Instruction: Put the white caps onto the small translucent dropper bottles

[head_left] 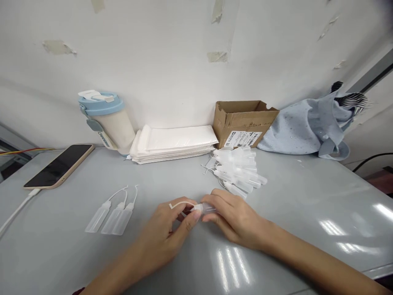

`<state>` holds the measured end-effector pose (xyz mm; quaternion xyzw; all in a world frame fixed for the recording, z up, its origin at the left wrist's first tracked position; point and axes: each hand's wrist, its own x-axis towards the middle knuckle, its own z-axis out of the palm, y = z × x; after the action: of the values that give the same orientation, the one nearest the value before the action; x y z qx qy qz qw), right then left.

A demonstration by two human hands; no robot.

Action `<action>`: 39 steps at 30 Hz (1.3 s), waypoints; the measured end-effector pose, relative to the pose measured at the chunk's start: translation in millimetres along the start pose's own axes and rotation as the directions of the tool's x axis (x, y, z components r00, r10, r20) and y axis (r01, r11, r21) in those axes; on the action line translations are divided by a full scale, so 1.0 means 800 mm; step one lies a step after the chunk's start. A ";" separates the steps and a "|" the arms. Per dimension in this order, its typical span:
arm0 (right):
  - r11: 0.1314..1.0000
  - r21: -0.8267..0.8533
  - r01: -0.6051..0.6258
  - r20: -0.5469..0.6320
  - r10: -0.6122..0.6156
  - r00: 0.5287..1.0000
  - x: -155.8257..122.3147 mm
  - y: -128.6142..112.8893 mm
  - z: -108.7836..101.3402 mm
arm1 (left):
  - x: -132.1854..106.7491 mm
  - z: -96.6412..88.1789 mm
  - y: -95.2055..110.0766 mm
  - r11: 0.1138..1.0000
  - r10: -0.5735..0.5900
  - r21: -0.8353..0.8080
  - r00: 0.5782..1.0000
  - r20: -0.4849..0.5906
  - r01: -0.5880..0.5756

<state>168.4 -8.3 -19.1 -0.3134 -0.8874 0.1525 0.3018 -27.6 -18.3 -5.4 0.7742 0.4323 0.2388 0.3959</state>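
Near the front middle of the table, my two hands hold one small translucent plastic dropper bottle (209,208) between them, lying on its side. My left hand (167,229) pinches its white cap, from which a thin curved strap sticks out to the left. Fingers of my right hand (235,217) are closed around the bottle's body and hide most of it. To the left lie three similar dropper bottles (117,219) with their straps pointing away from me. Beyond my right hand is a pile of several more dropper bottles (239,168).
A stack of white padded envelopes (181,139) lies against the wall, beside an open cardboard box (248,123). At the left stand a cream tumbler with a blue lid (113,127) and a phone (59,166) on a white cable. A light blue cloth bag (301,127) rests back right.
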 end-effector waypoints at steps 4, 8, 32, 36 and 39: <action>0.942 -0.293 0.166 -0.056 -0.190 0.980 -0.005 0.004 0.008 | -0.001 -0.001 0.003 1.000 0.010 0.012 1.000 0.007 -0.010; 0.993 -0.088 0.074 0.036 -0.071 0.997 -0.005 0.003 0.004 | -0.002 0.004 -0.007 0.972 0.219 0.113 0.971 -0.099 -0.208; 0.705 -0.492 -0.511 -0.398 0.340 0.852 -0.001 0.136 -0.074 | 0.006 -0.128 -0.069 0.774 -0.085 0.380 0.678 -0.730 0.506; 0.725 -0.495 -0.479 -0.475 0.236 0.848 -0.002 0.124 -0.069 | 0.003 -0.152 -0.090 0.693 -0.117 0.443 0.695 -0.710 0.569; 0.747 -0.502 -0.435 -0.506 0.154 0.849 0.000 0.109 -0.065 | 0.006 -0.161 -0.109 0.666 -0.113 0.529 0.773 -0.625 0.526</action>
<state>241.5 61.8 -18.9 -0.5577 -0.7360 -0.1630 0.3474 -158.9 65.7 -2.9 0.6693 0.7166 0.1955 -0.0171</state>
